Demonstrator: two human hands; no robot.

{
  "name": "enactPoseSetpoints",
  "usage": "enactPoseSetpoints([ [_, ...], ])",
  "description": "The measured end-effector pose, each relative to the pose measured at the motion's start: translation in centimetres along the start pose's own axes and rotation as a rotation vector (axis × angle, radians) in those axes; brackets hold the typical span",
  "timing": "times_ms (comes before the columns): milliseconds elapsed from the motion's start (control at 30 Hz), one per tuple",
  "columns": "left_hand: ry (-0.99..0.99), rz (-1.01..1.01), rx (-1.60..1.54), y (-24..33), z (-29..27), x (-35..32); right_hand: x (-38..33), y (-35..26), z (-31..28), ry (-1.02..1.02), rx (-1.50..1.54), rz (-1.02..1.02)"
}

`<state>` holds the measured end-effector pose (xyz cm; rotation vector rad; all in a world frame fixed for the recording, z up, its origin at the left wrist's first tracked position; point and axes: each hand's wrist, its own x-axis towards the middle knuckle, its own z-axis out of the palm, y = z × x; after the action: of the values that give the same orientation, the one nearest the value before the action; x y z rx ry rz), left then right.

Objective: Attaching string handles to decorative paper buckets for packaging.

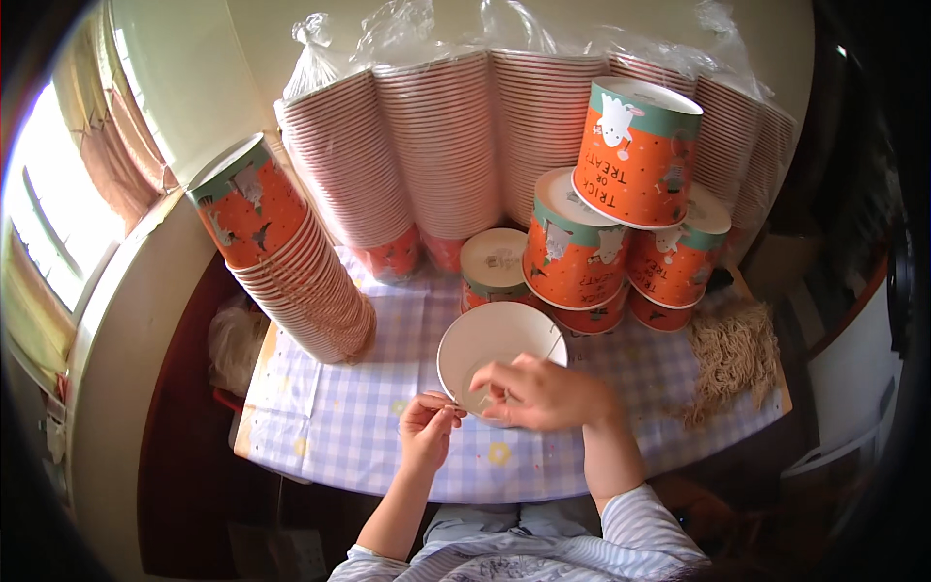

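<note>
A paper bucket (pixel 465 335) stands in front of me with its round white inside facing up. At its near left rim my left hand (pixel 428 427) is closed, thumb and fingertips pinched on what looks like a thin beige cord. My right hand (pixel 555 393) is over the near right part of the opening, its fingers bent and partly blurred. Whether they grip anything, I cannot tell. A thin dark line, perhaps cord, shows by the bucket's right rim. The bucket's outer wall is mostly hidden.
Orange and green paper buckets (pixel 635 155) are piled upside down behind on the right. A leaning stack of buckets (pixel 291 252) stands left, tall bagged stacks (pixel 436 145) at the back. Beige cords (pixel 734 359) lie at the right edge of the checked tablecloth (pixel 359 427).
</note>
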<state>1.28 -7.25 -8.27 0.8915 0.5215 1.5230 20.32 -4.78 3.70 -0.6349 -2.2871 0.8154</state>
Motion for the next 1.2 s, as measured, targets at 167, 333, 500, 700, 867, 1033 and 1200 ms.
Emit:
enactPoseSetpoints([
  [167, 0.089, -0.015, -0.072, -1.3, -0.2, -2.3, -0.2, -2.0, 3.6, -0.112, -0.258, -0.077],
  [333, 0.173, -0.041, 0.070, -1.4, -1.1, -2.6, -0.7, -2.5, 8.4, -0.242, -0.578, -0.103],
  [500, 0.064, -0.219, -0.186, -0.1, -1.8, -2.5, -0.8, -1.1, 9.9, -0.316, -0.647, -0.045],
  [700, 0.038, -0.408, -0.003, 0.8, -0.7, -2.2, -0.1, -1.2, 8.2, -0.435, -0.584, 0.055],
  [867, 0.013, -0.489, -0.167, 0.0, -1.5, -1.9, -0.4, -0.5, 7.7, -0.363, -0.489, 0.012],
  [1033, 0.092, -0.493, -0.136, -0.1, -2.0, -1.6, 0.0, -0.6, 7.5, -0.308, -0.642, 0.136],
  [1200, 0.102, -0.487, -0.127, -0.3, -1.9, -1.6, 0.3, -0.8, 7.6, -0.204, -0.788, 0.257],
])
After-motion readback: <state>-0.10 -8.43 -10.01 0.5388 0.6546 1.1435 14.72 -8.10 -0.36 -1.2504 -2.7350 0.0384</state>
